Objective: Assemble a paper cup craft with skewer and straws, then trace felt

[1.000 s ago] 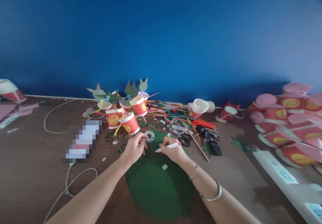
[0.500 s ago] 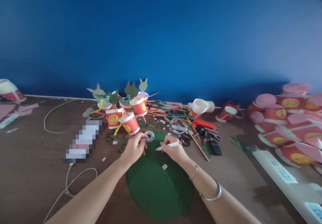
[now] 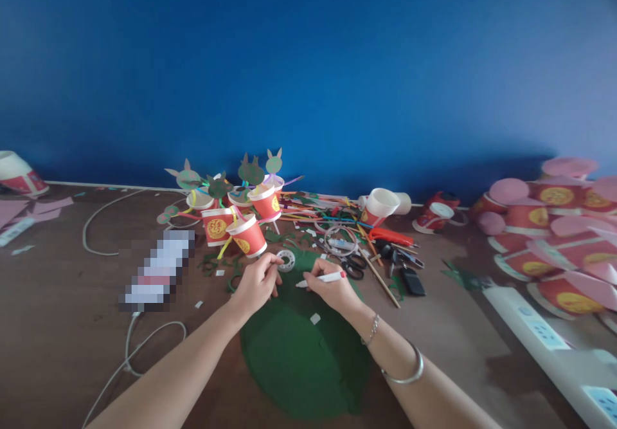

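In the head view a dark green round sheet [image 3: 299, 352] lies flat on the brown table. My left hand [image 3: 258, 280] rests at its upper left edge, with thumb and forefinger closed at the rim of a small white ring with holes [image 3: 286, 261]. The ring lies at the sheet's far edge. My right hand [image 3: 332, 284] grips a white marker with a red end [image 3: 330, 278]. Its tip points left, close over the green sheet, to the lower right of the ring. A small white paper square [image 3: 315, 319] sits on the sheet between my wrists.
Red and white paper cups [image 3: 247, 236] with green animal heads stand behind my left hand. Scissors [image 3: 354, 265], a wooden stick [image 3: 380, 279], keys and coloured strips lie behind my right. A power strip [image 3: 527, 326] and pink-trimmed cups [image 3: 527, 220] are at right, a blurred-out phone [image 3: 161, 268] at left.
The marker and my right hand have shifted very slightly to the left. My left hand and the ring stay in place.
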A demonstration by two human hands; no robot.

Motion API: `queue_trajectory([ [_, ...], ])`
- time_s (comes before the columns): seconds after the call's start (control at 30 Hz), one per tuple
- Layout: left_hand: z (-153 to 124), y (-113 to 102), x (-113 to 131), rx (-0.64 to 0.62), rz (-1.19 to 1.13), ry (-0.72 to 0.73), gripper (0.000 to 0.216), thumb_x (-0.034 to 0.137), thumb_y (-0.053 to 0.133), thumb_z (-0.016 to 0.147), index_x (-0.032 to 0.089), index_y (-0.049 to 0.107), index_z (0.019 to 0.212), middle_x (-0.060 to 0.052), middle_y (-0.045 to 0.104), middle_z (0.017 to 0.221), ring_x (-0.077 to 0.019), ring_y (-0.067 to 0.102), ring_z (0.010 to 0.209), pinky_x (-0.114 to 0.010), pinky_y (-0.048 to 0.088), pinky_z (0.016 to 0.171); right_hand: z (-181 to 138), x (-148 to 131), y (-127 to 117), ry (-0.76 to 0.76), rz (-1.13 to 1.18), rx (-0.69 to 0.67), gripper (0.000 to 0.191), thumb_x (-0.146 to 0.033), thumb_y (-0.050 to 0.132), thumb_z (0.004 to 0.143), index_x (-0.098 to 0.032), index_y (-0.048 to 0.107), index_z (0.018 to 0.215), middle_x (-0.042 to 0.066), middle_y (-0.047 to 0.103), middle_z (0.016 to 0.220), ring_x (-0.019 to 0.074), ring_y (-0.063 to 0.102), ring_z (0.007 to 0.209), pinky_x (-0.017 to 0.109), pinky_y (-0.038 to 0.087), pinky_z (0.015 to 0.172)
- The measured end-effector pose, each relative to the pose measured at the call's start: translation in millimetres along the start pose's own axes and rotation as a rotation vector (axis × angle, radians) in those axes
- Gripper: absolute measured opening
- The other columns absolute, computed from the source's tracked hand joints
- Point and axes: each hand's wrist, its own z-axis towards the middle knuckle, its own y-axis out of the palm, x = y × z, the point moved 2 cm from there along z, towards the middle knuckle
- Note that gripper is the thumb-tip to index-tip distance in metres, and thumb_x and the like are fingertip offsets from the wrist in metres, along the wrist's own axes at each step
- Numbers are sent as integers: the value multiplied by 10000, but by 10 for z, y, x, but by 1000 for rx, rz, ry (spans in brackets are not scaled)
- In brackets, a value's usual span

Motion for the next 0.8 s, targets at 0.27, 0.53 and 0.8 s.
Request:
queue_trajectory([
  [0.27,0,0,-9,-5,15,6,168,289,420,866,191,530,945,43,573,599,-101,553,382,-165,391,323,-3,1,9,11,17,-29,232,-293,593,727,-205,471,551,-35,603,479,87,455,418,185,317,398],
  [0.53,-2,-2,-7,-5,12,11,181,302,419,869,184,531,950,39,577,604,-98,547,378,-170,381,333,18,37,-18,32,99,-8,204,-219,545,702,-213,431,533,-25,596,455,112,531,438,196,354,428],
  [0.8,0,-2,2,-1,8,4,180,310,429,867,186,533,946,35,586,603,-100,548,377,-174,379,340,27,51,-32,21,69,-4,214,-243,560,719,-214,446,541,-14,628,481,107,521,441,201,361,435],
])
